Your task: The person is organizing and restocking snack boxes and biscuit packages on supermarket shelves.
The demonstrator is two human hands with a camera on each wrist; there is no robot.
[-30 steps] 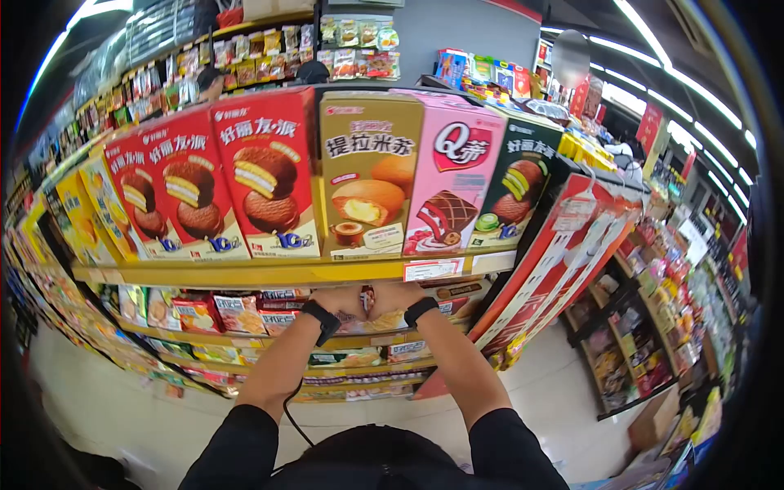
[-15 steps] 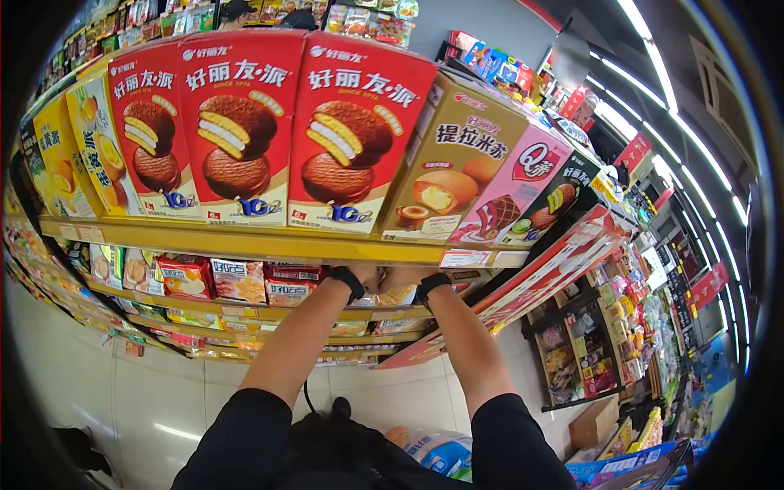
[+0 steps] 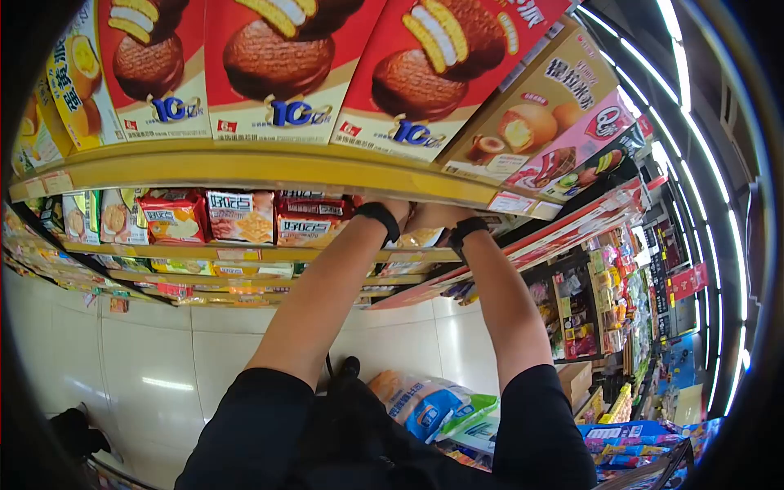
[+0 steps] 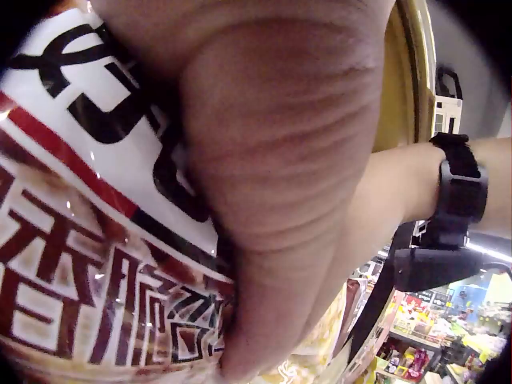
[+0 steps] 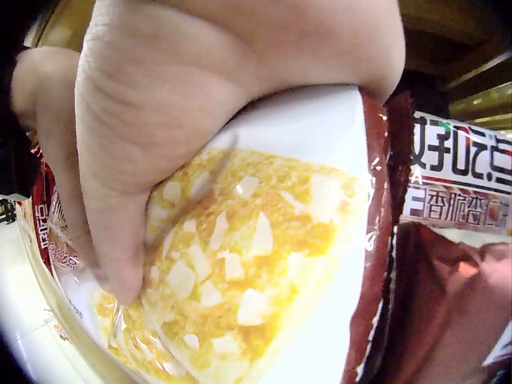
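Both arms reach up under the yellow lip of the top shelf (image 3: 245, 167). My left hand (image 3: 398, 211) and right hand (image 3: 434, 216) sit side by side on a snack bag (image 3: 418, 238) on the second shelf. In the left wrist view the left thumb (image 4: 280, 160) presses on the bag's red and white printed face (image 4: 80, 264). In the right wrist view my right hand (image 5: 200, 96) pinches the same kind of bag (image 5: 264, 280) at its top, over a picture of yellow crackers. The fingers behind the bag are hidden.
Large red pie boxes (image 3: 278, 57) stand on the top shelf. Similar red cracker bags (image 3: 241, 216) line the second shelf to the left. More bagged snacks (image 3: 429, 404) lie low in front of my body. Pale tiled floor (image 3: 163, 359) runs left; crowded racks (image 3: 588, 310) stand right.
The head view has dropped lower and closer under the top shelf. Both hands have stayed together on the bag at the second shelf.
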